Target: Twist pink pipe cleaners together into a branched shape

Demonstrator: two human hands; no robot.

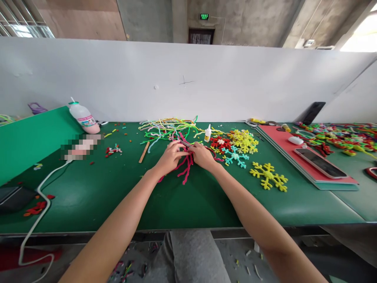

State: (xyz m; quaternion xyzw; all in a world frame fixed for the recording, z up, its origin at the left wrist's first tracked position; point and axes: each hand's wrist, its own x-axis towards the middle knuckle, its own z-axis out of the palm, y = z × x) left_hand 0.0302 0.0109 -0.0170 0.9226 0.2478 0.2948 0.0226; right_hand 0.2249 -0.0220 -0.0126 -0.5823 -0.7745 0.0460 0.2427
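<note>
Both my hands meet over a bunch of pink pipe cleaners (186, 169) on the green table (103, 188). My left hand (171, 156) is closed, pinching the pink strands at their top. My right hand (203, 155) is closed too, gripping the same strands together with a small dark tool I cannot make out. A pile of loose pipe cleaners in mixed colours (167, 127) lies just behind my hands. A small glue bottle (207, 133) stands upright to the right of that pile.
Finished snowflakes lie to the right: red (219, 144), yellow (244, 140), teal (235, 156) and another yellow (268, 176). A phone (320, 162) rests on a red mat (335, 179). A drink bottle (84, 116), a wooden stick (144, 152) and a white cable (38, 204) lie left.
</note>
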